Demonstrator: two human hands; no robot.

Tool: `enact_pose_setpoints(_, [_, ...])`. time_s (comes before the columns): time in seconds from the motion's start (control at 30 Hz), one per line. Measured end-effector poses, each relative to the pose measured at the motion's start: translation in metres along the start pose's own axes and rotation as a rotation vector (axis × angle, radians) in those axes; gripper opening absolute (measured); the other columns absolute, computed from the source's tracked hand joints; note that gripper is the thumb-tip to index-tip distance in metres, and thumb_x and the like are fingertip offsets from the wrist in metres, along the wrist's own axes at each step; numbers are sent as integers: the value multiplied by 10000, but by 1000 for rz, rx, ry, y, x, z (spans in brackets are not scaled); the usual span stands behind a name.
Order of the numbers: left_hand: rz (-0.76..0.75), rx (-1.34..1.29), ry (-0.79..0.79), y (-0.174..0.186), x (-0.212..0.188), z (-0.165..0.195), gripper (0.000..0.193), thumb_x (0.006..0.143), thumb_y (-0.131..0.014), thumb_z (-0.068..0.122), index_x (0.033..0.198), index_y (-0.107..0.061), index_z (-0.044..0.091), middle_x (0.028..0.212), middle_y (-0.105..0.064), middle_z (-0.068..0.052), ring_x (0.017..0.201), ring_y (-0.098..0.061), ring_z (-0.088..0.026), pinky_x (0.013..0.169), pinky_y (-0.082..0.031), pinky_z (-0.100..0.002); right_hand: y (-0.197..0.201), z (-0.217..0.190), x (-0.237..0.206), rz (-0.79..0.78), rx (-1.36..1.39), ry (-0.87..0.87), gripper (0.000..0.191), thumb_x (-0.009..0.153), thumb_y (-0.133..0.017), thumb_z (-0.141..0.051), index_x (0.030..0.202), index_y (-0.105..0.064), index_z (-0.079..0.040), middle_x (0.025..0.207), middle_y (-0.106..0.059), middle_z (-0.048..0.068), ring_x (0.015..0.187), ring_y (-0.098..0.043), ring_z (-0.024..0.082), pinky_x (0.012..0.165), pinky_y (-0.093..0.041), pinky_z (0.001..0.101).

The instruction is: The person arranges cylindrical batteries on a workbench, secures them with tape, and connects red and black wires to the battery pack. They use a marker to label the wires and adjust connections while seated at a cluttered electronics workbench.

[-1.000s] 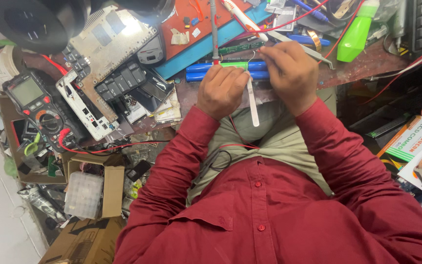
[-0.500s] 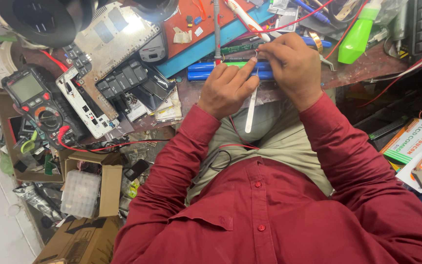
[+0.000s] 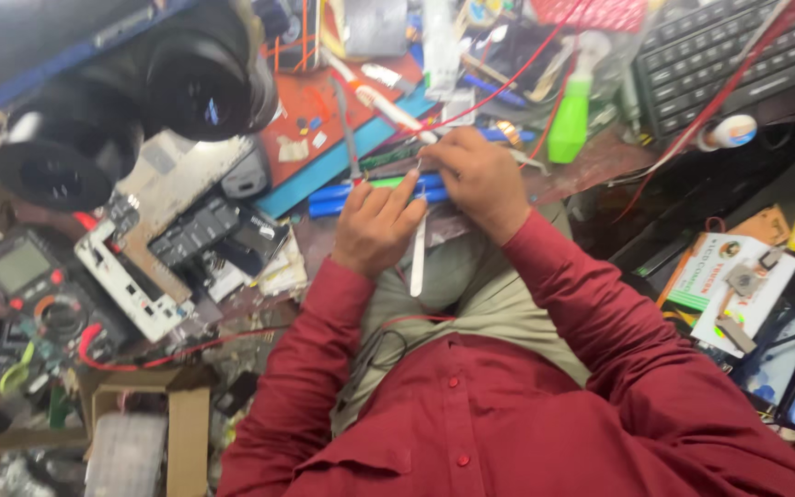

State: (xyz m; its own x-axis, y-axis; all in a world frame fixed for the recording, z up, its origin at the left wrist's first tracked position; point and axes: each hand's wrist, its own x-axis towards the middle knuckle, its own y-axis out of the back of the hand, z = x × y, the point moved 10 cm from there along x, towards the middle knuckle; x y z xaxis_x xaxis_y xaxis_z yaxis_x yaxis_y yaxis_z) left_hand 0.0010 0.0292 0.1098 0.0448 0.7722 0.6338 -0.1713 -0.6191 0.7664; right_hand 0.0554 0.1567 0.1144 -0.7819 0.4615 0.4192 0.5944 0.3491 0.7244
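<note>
The left hand (image 3: 374,225) presses fingers on the blue cylinders (image 3: 374,193) at the bench edge while the right hand (image 3: 476,175) pinches a white strip (image 3: 418,253), which could slip off toward the lap or snag the red wire (image 3: 508,78) beyond

Dark red button-up shirt with long sleeves (image 3: 591,304); olive-grey trousers (image 3: 471,285) beneath.

The right hand (image 3: 476,179) covered the middle of the blue cylinders (image 3: 338,196), so its grip could not be told. The keyboard (image 3: 720,55) and microscope eyepieces (image 3: 140,101) were cut off by the top edge.
</note>
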Motion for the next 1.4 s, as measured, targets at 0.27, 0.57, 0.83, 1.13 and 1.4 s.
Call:
enact_pose_setpoints(0.27, [51,-62,20,13,10,1,202,972,-684,175,1117,-559,112,1283,-709,-133,933,-682,-248,908,-478,-418,13,-6,6,38,-3,-16,166,916,-719,-83,1073,-761,-116,962,-681,62,783,-695,269,649,-538,390])
enact_pose_setpoints(0.57, [559,-269,277,97,-54,-36,113,883,-488,55,995,-476,43,906,-577,-147,773,-564,-356,782,-480,-469,30,-25,-26,95,58,60,136,1004,-740,23,1108,-699,-55,1013,-695,135,949,-690,327,828,-548,421])
enact_pose_setpoints(0.83, [165,-765,1278,44,-114,-60,240,1145,-431,211,1130,-577,21,717,-435,-154,629,-441,-276,605,-364,-368,7,-22,-59,134,74,138,201,1041,-720,53,1196,-651,-54,937,-654,146,842,-634,344,721,-492,435])
enact_pose_setpoints(1.13, [-159,-24,965,61,-77,-81,612,1006,-507,70,1598,-356,115,1015,-692,-166,814,-692,-392,695,-543,-476,-14,-9,-72,187,59,250,302,989,-750,79,1229,-658,-80,894,-647,121,767,-614,321,679,-479,435])
enact_pose_setpoints(1.4, [-52,481,686,46,-22,-131,74,901,-640,145,828,-638,141,762,-588,-80,718,-621,-301,628,-483,-470,-21,-8,-78,149,32,290,338,966,-753,74,1246,-666,-96,888,-639,113,769,-613,318,684,-483,435])
